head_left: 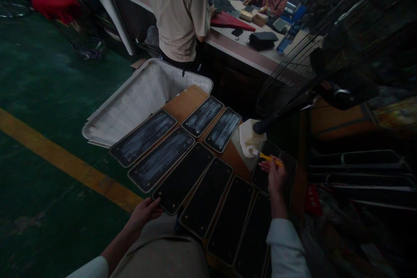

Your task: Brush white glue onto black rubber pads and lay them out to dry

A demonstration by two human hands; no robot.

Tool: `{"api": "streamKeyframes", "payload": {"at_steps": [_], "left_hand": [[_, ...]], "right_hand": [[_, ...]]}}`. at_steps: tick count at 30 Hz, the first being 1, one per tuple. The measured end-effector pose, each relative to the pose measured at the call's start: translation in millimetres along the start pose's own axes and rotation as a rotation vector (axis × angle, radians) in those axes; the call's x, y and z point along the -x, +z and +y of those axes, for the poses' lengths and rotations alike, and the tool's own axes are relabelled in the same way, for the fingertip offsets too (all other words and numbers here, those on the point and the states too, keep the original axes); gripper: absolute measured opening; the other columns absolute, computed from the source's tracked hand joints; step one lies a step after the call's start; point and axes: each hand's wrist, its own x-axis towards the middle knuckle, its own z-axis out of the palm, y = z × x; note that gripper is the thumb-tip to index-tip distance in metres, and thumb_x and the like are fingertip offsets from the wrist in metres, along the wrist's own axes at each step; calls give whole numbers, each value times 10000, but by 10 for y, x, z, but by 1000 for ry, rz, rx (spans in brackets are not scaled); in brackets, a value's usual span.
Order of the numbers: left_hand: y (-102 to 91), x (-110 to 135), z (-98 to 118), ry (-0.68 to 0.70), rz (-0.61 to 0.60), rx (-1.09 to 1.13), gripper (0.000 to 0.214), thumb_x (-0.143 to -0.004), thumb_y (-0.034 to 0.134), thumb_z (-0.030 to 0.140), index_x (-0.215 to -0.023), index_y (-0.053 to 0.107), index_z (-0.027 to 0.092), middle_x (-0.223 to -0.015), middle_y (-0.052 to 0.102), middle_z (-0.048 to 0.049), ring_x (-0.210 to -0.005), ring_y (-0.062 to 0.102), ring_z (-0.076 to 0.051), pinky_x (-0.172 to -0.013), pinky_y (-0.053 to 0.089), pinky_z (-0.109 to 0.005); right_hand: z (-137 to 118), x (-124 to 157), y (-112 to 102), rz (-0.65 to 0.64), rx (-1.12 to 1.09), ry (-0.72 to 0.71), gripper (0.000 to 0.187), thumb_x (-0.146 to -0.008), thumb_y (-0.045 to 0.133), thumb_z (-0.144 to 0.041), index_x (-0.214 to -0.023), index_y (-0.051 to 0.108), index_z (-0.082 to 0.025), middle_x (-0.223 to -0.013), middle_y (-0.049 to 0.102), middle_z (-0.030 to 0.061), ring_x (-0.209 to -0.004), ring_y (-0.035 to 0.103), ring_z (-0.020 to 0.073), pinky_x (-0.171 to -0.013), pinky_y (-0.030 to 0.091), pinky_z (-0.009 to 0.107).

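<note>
My right hand [276,174] is closed around the yellow handle of a brush [270,158]. The brush's head is at the mouth of a cut-open white plastic container [248,137], which has pale stuff inside. My left hand [147,213] pinches the near corner of a black rectangular panel [184,178] with a light rim and small corner studs. Beyond it lie panels streaked with whitish coating, such as the long streaked panel [162,158] and the shorter streaked panel [223,129]. Several plain panels, including the plain black panel [230,221], line up to the right.
A brown board [187,100] lies under the panels. Behind it stands a large white bin [130,91]. A standing fan [293,69] leans in from the right. Two people are at the long worktable [257,58]; one has their back [177,13] to me. A yellow line [65,156] crosses the green floor.
</note>
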Motion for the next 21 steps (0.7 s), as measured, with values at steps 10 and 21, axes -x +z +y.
{"api": "streamKeyframes", "payload": {"at_steps": [10,21], "left_hand": [[20,66,20,8,-13,7,505,-679,837,489,-972,660,118,-808,732,-81,-645,674,-147,-609,543,-230],[77,77,69,-13,43,22,389,-696,853,366,-936,674,116,-761,724,-77,-605,679,-153,-577,551,-235]], "right_hand": [[269,6,56,281,-258,288,360,-763,694,-455,-950,527,-197,-628,702,-28,-539,708,155,-494,553,212],[194,69,-90,360,-292,325,219,-759,662,-332,-891,584,-176,-656,708,-20,-577,721,148,-494,554,192]]}}
